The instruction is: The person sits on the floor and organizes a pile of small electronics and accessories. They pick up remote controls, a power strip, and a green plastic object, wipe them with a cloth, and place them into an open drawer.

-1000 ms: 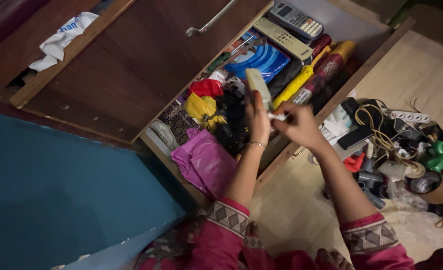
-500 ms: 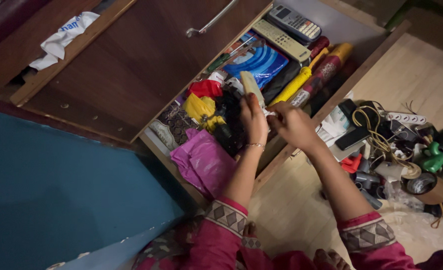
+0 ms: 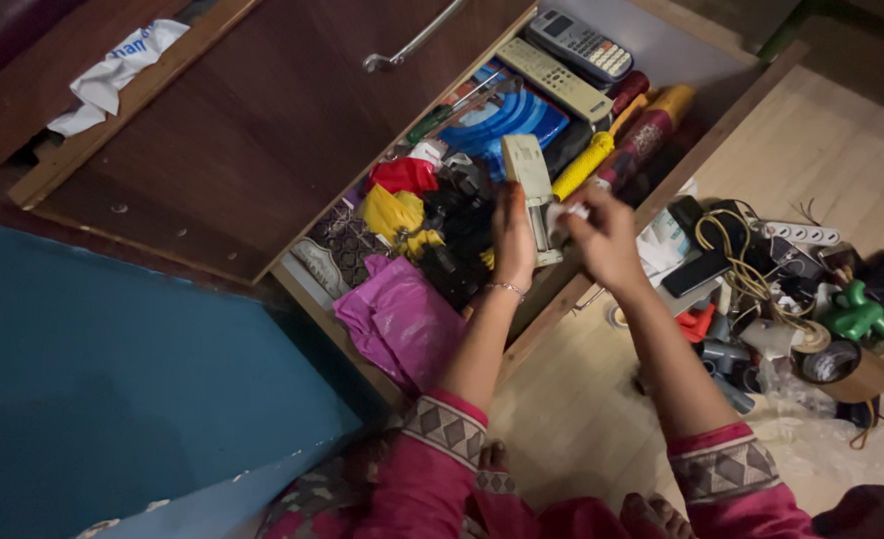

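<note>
Above the open wooden drawer [image 3: 721,125], my left hand [image 3: 513,240] grips a long pale remote control [image 3: 532,190] with its back turned up. My right hand [image 3: 601,240] pinches a small white piece [image 3: 566,213] against the remote's side. Whether that piece is a battery or a cover I cannot tell. Both sleeves are pink with a patterned cuff.
The drawer holds a grey calculator [image 3: 579,42], another remote [image 3: 552,78], a blue packet [image 3: 507,118], yellow and red tubes [image 3: 641,135], pink bag [image 3: 402,324]. On the floor at right lies a heap of cables, a power strip [image 3: 801,234], green toy [image 3: 856,314], tape roll [image 3: 846,369].
The remote in my left hand has been turned so its flat back faces up. My right hand has shifted slightly right along its side with the white piece.
</note>
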